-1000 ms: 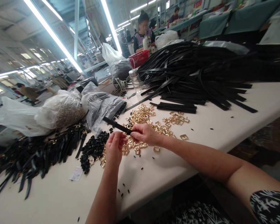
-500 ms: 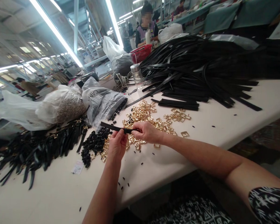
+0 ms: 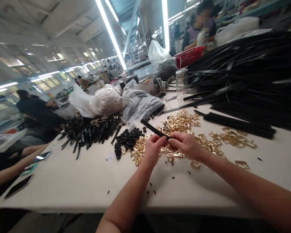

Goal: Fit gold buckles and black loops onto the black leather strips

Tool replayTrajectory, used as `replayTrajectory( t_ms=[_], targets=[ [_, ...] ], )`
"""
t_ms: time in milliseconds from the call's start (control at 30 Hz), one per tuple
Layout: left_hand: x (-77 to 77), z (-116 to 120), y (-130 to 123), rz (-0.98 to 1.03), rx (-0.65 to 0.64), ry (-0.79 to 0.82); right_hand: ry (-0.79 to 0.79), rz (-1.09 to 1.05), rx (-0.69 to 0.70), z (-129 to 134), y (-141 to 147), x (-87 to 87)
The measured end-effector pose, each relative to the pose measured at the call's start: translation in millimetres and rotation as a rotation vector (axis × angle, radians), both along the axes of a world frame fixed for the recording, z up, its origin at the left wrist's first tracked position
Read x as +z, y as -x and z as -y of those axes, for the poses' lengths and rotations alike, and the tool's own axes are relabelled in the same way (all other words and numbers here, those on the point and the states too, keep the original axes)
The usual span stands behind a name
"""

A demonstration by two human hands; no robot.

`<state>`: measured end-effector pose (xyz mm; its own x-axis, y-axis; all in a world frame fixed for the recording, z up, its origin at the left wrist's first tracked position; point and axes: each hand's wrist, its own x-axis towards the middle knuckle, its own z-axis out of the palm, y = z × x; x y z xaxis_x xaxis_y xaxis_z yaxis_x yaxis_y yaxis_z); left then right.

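A short black strap (image 3: 152, 128) is pinched between my two hands, its free end pointing up and to the left. My left hand (image 3: 153, 149) grips it with thumb and fingers near its lower end. Beside it, my right hand (image 3: 184, 144) closes on that same end, which the fingers mostly hide. Under and behind the hands spreads a heap of gold metal buckles (image 3: 181, 120). A pile of small black loops (image 3: 129, 141) lies left of my left hand.
Finished-looking black straps with metal parts (image 3: 92, 132) lie at the left. Grey plastic bag (image 3: 140, 103), glass bottle (image 3: 181, 84) and a large heap of long black straps (image 3: 244, 74) stand behind. Phones (image 3: 18, 186) and a co-worker's arm (image 3: 16, 165) are at the left edge.
My view has swung left, bringing a co-worker's arms and phones into sight. My hands have drawn closer together on the strap, which now tilts more steeply.
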<state>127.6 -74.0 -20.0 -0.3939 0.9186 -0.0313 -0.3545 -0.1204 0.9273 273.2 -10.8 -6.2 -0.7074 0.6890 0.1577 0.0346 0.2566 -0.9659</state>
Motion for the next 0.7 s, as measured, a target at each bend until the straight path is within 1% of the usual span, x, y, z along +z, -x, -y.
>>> replayTrajectory(
  t_ms=[133, 200, 233, 300, 367, 400, 433, 467, 533, 567, 633, 667, 700],
  targets=[
    [1.9, 0, 2, -0.096, 0.003, -0.006, 0.16, -0.024, 0.017, -2, 3, -9.1],
    [0.5, 2, 0, -0.109, -0.019, 0.002, 0.178, -0.035, 0.031, -3, 4, -11.3],
    [-1.4, 2, 0, -0.106, -0.036, 0.006, 0.15, -0.031, 0.037, -3, 4, -11.4],
    [-5.7, 0, 3, -0.078, -0.049, 0.014, 0.005, 0.003, 0.007, -8, 1, -9.9],
    [-5.7, -6, 14, -0.011, 0.005, 0.025, -0.22, 0.061, -0.095, -17, -5, -6.8],
    [-2.1, -10, 23, 0.035, 0.064, 0.033, -0.327, 0.09, -0.17, -23, -10, -5.2],
    [4.7, -15, 34, 0.087, 0.144, 0.038, -0.409, 0.114, -0.25, -30, -14, -3.8],
    [14.4, -18, 48, 0.14, 0.229, 0.048, -0.458, 0.131, -0.325, -38, -18, -2.8],
    [40.0, -23, 80, 0.222, 0.449, 0.053, -0.471, 0.145, -0.449, -53, -26, -2.5],
    [53.7, -24, 96, 0.239, 0.504, 0.038, -0.453, 0.143, -0.495, -59, -29, -3.2],
    [77.1, -23, 121, 0.261, 0.54, 0.031, -0.436, 0.131, -0.577, -68, -34, -5.0],
    [84.8, -22, 129, 0.271, 0.566, 0.021, -0.419, 0.112, -0.606, -70, -37, -5.3],
    [89.0, -20, 133, 0.266, 0.63, -0.033, -0.405, 0.101, -0.631, -72, -39, -4.9]
  ],
)
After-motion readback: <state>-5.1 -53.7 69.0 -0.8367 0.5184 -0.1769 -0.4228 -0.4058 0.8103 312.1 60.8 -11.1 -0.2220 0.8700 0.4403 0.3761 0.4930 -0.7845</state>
